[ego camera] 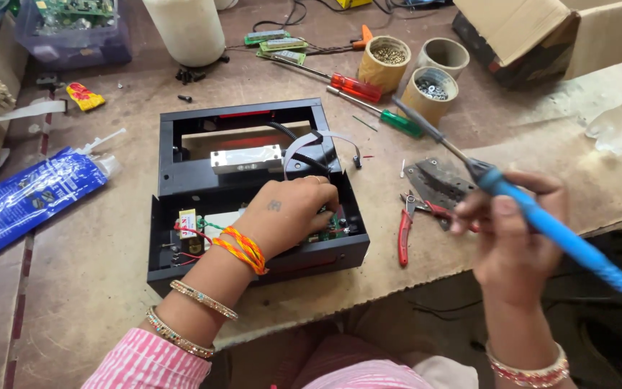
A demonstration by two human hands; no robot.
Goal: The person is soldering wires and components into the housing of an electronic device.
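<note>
Left hand (pixel 289 216): reaches down into the open black case (pixel 253 184), fingers (pixel 322 193) curled over the circuit board (pixel 329 230) at the case's near right corner; whether they pinch anything I cannot tell, the tips are hidden.
Right hand (pixel 512 238): closed around the soldering iron (pixel 527 209), held up in the air right of the case, off the surface (pixel 109 259).
Iron, place: above the near edge of the surface, over the red pliers (pixel 404 234) and a grey metal plate (pixel 433 184).
Iron, axis: long axis runs diagonally; the blue handle goes down and right toward the person, the dark tip points up and left toward the green screwdriver (pixel 390 119) and the cups.
Iron, handling: likely light and stiff; the metal front is likely hot, so the blue grip is the place to take it, as the hand does now, near the front of the handle.
Case, place: middle of the surface, lid off, with a silver bar (pixel 246 158) across its far half and a grey ribbon cable (pixel 311 144) arching over it.
Case, handling: rigid shell, but the board and thin wires inside look fragile.
Nearby: red screwdriver (pixel 343 83), three cardboard cups (pixel 426 72) with small hardware, a blue tube (pixel 26 194) at left.
</note>
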